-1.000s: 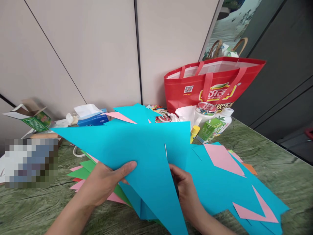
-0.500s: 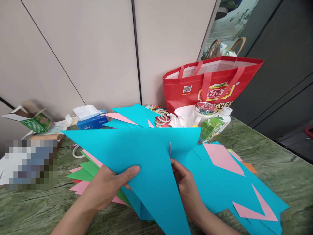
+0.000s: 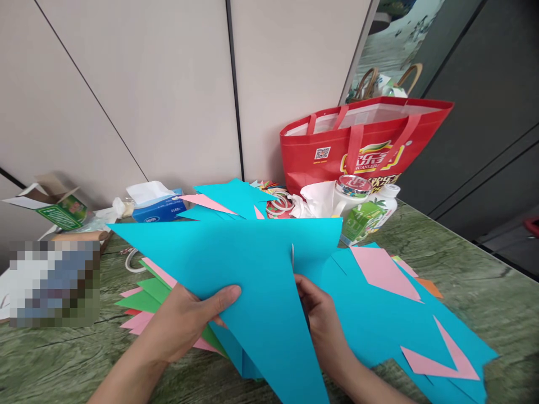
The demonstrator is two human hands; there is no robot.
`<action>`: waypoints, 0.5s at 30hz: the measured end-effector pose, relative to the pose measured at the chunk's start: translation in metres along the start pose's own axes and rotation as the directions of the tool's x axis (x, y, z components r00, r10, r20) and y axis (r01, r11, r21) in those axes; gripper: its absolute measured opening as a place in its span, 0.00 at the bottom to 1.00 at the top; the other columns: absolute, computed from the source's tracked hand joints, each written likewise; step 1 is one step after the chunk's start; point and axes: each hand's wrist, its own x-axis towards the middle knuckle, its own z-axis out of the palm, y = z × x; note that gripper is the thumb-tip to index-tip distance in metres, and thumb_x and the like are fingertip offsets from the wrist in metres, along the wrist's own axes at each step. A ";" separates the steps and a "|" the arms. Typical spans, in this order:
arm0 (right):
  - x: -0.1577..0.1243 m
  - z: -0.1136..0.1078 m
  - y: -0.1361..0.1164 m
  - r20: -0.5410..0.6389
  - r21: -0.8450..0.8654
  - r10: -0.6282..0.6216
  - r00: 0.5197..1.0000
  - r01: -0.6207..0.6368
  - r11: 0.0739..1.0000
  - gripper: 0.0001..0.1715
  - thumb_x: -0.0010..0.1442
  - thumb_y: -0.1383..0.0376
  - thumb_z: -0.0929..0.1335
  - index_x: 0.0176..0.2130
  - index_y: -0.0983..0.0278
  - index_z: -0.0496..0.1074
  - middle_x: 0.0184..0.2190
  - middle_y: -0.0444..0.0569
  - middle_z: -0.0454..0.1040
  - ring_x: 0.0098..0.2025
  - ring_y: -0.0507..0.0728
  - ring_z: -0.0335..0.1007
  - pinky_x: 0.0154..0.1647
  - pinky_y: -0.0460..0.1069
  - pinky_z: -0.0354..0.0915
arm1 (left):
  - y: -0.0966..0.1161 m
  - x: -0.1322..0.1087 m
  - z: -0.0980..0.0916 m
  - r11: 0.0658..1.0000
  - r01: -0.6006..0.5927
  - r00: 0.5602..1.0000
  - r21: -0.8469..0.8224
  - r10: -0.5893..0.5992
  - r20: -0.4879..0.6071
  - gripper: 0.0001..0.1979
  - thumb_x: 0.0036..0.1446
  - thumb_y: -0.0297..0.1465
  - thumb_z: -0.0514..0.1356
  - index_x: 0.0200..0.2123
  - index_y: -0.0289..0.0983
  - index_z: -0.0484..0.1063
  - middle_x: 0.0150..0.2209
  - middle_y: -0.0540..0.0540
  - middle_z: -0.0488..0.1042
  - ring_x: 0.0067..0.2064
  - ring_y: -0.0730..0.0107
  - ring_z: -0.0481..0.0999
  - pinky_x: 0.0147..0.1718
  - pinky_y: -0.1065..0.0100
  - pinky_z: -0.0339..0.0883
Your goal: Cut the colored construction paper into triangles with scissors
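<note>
The left hand (image 3: 187,314) pinches a pointed blue paper sheet (image 3: 248,252) whose sagging could misdirect the silver-bladed metal scissors (image 3: 292,256) the right hand (image 3: 320,320) clasps

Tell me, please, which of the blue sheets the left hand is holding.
The large raised front sheet, pinched by the left hand with the thumb on top; the other blue pieces lie behind it, below it and at right.
</note>
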 end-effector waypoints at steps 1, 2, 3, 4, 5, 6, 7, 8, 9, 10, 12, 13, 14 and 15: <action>0.000 0.000 0.000 -0.002 0.009 -0.001 1.000 0.001 1.000 0.15 0.41 0.58 0.74 0.30 0.61 0.73 0.29 0.49 0.78 0.32 0.60 0.72 0.31 0.52 0.70 | 0.000 0.000 0.000 1.000 -0.003 1.000 -0.004 0.003 0.007 0.34 0.46 0.35 0.62 0.57 0.47 0.54 0.45 0.47 0.75 0.41 0.54 0.75 0.36 0.56 0.73; 0.000 0.000 0.001 -0.006 0.018 -0.001 1.000 0.001 1.000 0.15 0.41 0.57 0.74 0.30 0.61 0.73 0.29 0.49 0.78 0.31 0.60 0.72 0.31 0.52 0.70 | -0.001 0.000 -0.001 1.000 -0.005 1.000 -0.007 0.005 0.012 0.34 0.46 0.35 0.62 0.57 0.48 0.54 0.46 0.48 0.74 0.42 0.54 0.74 0.36 0.56 0.73; 0.000 0.000 0.001 -0.009 0.026 0.001 1.000 0.000 1.000 0.15 0.41 0.57 0.74 0.30 0.61 0.73 0.29 0.49 0.78 0.31 0.60 0.72 0.32 0.52 0.70 | 0.000 0.000 -0.001 1.000 -0.007 1.000 -0.009 0.007 0.015 0.34 0.46 0.35 0.63 0.57 0.48 0.54 0.47 0.48 0.73 0.42 0.54 0.74 0.36 0.57 0.73; 0.000 0.000 0.001 -0.012 0.032 0.003 1.000 -0.002 0.999 0.15 0.41 0.57 0.74 0.30 0.61 0.74 0.29 0.49 0.78 0.30 0.60 0.72 0.32 0.52 0.70 | 0.000 0.000 -0.001 1.000 -0.009 1.000 -0.012 0.009 0.016 0.34 0.46 0.34 0.63 0.57 0.49 0.53 0.47 0.48 0.73 0.43 0.54 0.74 0.35 0.57 0.73; 0.000 0.000 0.002 -0.011 0.036 0.004 1.000 -0.003 0.999 0.15 0.42 0.57 0.74 0.30 0.61 0.74 0.29 0.48 0.78 0.30 0.59 0.72 0.31 0.52 0.70 | 0.000 0.000 -0.001 1.000 -0.010 1.000 -0.015 0.010 0.015 0.35 0.46 0.34 0.63 0.57 0.49 0.53 0.48 0.48 0.72 0.43 0.54 0.74 0.35 0.56 0.73; 0.000 0.000 0.002 -0.008 0.036 0.004 1.000 -0.004 0.999 0.14 0.42 0.56 0.73 0.30 0.60 0.74 0.29 0.48 0.78 0.29 0.59 0.72 0.31 0.52 0.70 | 0.000 0.000 -0.001 1.000 -0.009 1.000 -0.017 0.009 0.010 0.35 0.46 0.34 0.63 0.57 0.48 0.52 0.48 0.48 0.72 0.43 0.54 0.74 0.35 0.56 0.73; 0.000 -0.001 0.003 -0.004 0.032 0.005 1.000 -0.005 0.999 0.14 0.43 0.56 0.73 0.31 0.60 0.74 0.29 0.47 0.78 0.30 0.59 0.72 0.30 0.52 0.70 | 0.000 0.000 -0.001 1.000 -0.010 1.000 -0.019 0.010 0.005 0.35 0.46 0.34 0.63 0.57 0.48 0.52 0.48 0.48 0.72 0.42 0.54 0.74 0.34 0.56 0.73; 0.000 -0.001 0.003 0.001 0.028 0.002 1.000 -0.002 1.000 0.13 0.44 0.56 0.72 0.31 0.59 0.74 0.30 0.47 0.78 0.30 0.59 0.72 0.30 0.52 0.71 | 0.000 0.000 -0.001 1.000 -0.010 1.000 -0.019 0.010 0.004 0.35 0.47 0.34 0.62 0.58 0.48 0.52 0.49 0.48 0.72 0.43 0.54 0.74 0.34 0.56 0.73; 0.000 -0.002 0.003 0.008 0.024 0.000 1.000 0.000 1.000 0.13 0.45 0.56 0.72 0.32 0.59 0.74 0.31 0.46 0.78 0.30 0.59 0.72 0.30 0.52 0.71 | 0.000 0.000 -0.001 1.000 -0.008 1.000 -0.018 0.008 0.010 0.35 0.47 0.35 0.62 0.58 0.48 0.52 0.49 0.48 0.72 0.43 0.53 0.74 0.34 0.56 0.73; -0.001 -0.002 0.003 0.012 0.021 -0.002 1.000 0.001 1.000 0.13 0.45 0.56 0.72 0.32 0.58 0.75 0.31 0.46 0.78 0.31 0.59 0.72 0.29 0.51 0.71 | 0.000 0.000 -0.001 1.000 -0.005 1.000 -0.012 0.005 0.018 0.35 0.47 0.35 0.62 0.58 0.48 0.52 0.49 0.48 0.72 0.43 0.53 0.74 0.34 0.57 0.73; -0.001 -0.003 0.002 0.013 0.020 -0.008 1.000 0.008 1.000 0.13 0.45 0.57 0.72 0.32 0.58 0.75 0.31 0.45 0.78 0.31 0.59 0.72 0.28 0.51 0.71 | 0.000 0.000 0.000 1.000 -0.001 1.000 0.008 0.001 0.024 0.35 0.47 0.35 0.62 0.58 0.47 0.51 0.48 0.47 0.72 0.43 0.53 0.74 0.33 0.57 0.73; -0.001 -0.003 0.003 0.012 0.022 -0.012 1.000 0.012 1.000 0.12 0.44 0.57 0.72 0.32 0.58 0.75 0.31 0.45 0.78 0.31 0.59 0.72 0.28 0.50 0.71 | 0.001 -0.001 0.001 1.000 -0.005 1.000 0.014 0.004 0.019 0.35 0.47 0.35 0.62 0.58 0.47 0.51 0.48 0.47 0.72 0.43 0.52 0.74 0.33 0.57 0.73; -0.001 -0.003 0.003 0.011 0.024 -0.015 1.000 0.015 1.000 0.12 0.44 0.58 0.72 0.32 0.58 0.75 0.31 0.45 0.78 0.31 0.59 0.72 0.28 0.50 0.71 | 0.002 -0.001 0.002 1.000 -0.006 1.000 0.016 0.006 0.016 0.36 0.47 0.36 0.62 0.58 0.47 0.51 0.49 0.47 0.72 0.43 0.52 0.74 0.33 0.56 0.74; -0.001 -0.003 0.004 0.012 0.027 -0.021 1.000 0.021 0.999 0.12 0.45 0.58 0.72 0.33 0.58 0.75 0.32 0.46 0.78 0.31 0.59 0.73 0.28 0.50 0.71 | 0.003 -0.001 0.002 1.000 -0.010 1.000 0.011 0.010 0.010 0.37 0.46 0.36 0.63 0.58 0.47 0.50 0.50 0.47 0.71 0.44 0.52 0.73 0.34 0.56 0.74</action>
